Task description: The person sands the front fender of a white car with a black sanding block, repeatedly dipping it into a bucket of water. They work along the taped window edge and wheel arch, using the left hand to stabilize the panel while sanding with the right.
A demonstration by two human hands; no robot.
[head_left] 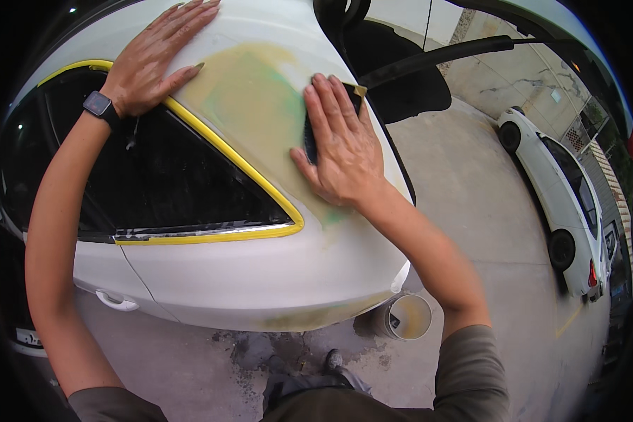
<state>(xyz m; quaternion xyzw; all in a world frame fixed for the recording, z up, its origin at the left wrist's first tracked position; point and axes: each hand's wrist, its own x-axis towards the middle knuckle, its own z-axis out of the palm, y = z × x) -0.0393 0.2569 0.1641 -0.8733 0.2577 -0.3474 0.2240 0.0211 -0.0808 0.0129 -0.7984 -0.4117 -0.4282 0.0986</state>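
Observation:
My right hand [341,141] lies over a dark sanding block [309,138] with a tan corner, pressing it against the car's rear pillar; the palm and fingers hide most of it. Beneath and beside it, a smooth sanded patch [260,116] shows tan filler with green areas on the white car body [260,281]. My left hand [158,60] rests flat on the roof edge above the side window, fingers stretched out and holding nothing. A dark watch is on that wrist. Yellow masking tape [233,156] frames the dark side window [183,176].
By the car's rear corner, a pale bucket [409,316] stands on wet concrete, a dark item inside. The tailgate [401,70] is raised at the upper right. Farther right, another white car [566,204] is parked by a wall. My feet are below the panel.

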